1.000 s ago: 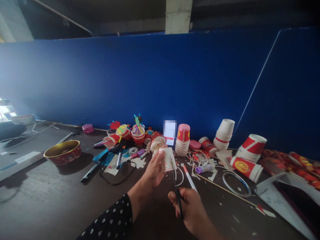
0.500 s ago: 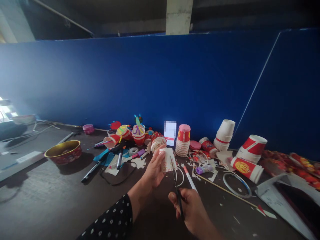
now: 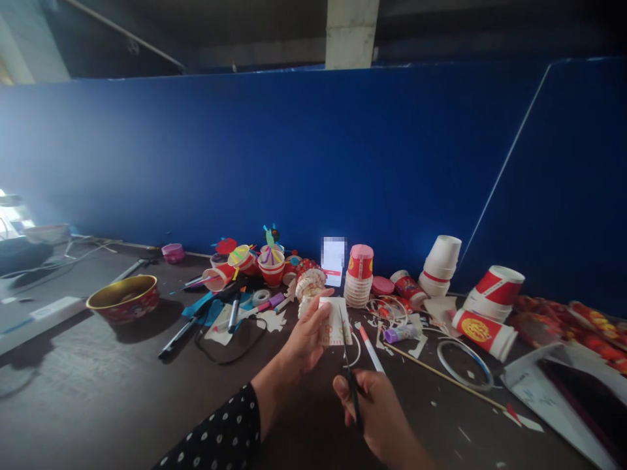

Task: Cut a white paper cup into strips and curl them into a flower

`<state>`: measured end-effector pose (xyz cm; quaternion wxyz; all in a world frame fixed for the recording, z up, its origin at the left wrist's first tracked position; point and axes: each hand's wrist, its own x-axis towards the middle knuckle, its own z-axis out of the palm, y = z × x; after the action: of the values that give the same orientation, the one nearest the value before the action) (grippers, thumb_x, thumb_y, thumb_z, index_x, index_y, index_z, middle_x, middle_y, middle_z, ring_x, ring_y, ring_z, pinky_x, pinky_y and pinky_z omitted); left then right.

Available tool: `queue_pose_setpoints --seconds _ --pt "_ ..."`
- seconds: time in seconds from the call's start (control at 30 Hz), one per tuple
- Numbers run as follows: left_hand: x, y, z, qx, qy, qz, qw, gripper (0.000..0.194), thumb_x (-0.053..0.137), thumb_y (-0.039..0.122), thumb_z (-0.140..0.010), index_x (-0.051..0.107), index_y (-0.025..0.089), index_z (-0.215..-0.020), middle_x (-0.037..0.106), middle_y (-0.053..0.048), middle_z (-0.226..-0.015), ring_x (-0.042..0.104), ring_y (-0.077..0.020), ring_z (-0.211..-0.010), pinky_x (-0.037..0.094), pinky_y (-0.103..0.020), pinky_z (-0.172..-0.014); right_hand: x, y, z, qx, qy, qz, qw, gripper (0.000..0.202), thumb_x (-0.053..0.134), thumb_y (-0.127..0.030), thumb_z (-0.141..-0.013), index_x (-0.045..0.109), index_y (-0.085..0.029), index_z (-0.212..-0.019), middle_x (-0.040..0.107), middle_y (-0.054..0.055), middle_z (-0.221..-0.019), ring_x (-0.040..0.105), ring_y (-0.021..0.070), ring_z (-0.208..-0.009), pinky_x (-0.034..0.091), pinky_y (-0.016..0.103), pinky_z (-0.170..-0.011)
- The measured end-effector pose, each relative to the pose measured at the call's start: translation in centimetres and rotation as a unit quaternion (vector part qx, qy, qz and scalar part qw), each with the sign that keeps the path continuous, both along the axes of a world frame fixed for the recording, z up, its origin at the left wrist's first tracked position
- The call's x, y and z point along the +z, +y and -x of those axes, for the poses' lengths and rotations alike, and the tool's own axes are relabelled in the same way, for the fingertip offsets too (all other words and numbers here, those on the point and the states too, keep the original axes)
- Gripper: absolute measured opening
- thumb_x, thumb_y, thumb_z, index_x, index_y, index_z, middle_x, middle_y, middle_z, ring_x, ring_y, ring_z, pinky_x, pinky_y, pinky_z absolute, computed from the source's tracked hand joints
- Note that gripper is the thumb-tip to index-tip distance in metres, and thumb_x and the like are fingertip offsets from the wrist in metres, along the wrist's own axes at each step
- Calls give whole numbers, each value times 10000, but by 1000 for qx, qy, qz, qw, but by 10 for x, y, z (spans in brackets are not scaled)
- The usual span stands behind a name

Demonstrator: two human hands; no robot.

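The dark worktop (image 3: pixel 98 391) spreads across the lower frame, so you have open room below your elbows; support your forearms if that steadies you. Your right hand (image 3: pixel 377 405), lower centre-right, has its fingers wrapped round the handles of the black-handled scissors (image 3: pixel 354 395). Your left hand (image 3: pixel 298 339), near the lower centre, pinches the left side of a pale printed card (image 3: pixel 334 313), thumb across its face, well clear of the blade.

The card is held upright just right of centre, above the worktop, with a blade running up its right part. How far the blades stand apart, you cannot tell from here. For a clean edge, take short snips, turn the card rather than the scissors, and keep the cut clear of the white marker (image 3: pixel 372 352) just beyond your right hand.
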<state>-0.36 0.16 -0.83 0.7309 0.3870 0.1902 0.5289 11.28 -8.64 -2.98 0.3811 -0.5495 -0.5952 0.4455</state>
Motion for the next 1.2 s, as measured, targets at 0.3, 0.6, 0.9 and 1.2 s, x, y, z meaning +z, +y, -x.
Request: queue_pose_setpoints --seconds 0.3,0.6,0.9,1.2 --pt "4 -5 -2 -10 4 10 1000 694 666 363 -730 343 231 -1330 615 -45 -828 610 -174 -650 497 -271 -559 5 -2 0 -11 -18 -7 1000 609 432 -759 -689 441 -185 -488 447 -21 -416 364 76 -409 254 215 -434" --pt "5 -5 -2 -9 16 2 1000 662 639 360 -756 330 235 -1328 612 -40 -816 615 -176 -635 502 -278 -554 -6 2 -1 -16 -3 -15 1000 570 480 -703 -717 466 -180 -491 479 -18 -410 415 84 -404 291 214 -448" --pt "5 -6 -3 1 10 0 1000 655 656 392 -743 361 226 -1304 614 -29 -805 603 -158 -614 493 -266 -557 -3 2 0 -26 -13 -18 999 597 454 -736 -707 444 -182 -485 441 -31 -402 387 75 -399 271 212 -429" --pt "4 -5 -3 10 3 7 1000 589 630 350 -773 391 214 -1295 593 -20 -791 580 -137 -637 489 -249 -586 -4 3 0 -22 -25 -17 999 604 447 -731 -719 449 -181 -469 433 -28 -412 386 78 -401 272 218 -429"
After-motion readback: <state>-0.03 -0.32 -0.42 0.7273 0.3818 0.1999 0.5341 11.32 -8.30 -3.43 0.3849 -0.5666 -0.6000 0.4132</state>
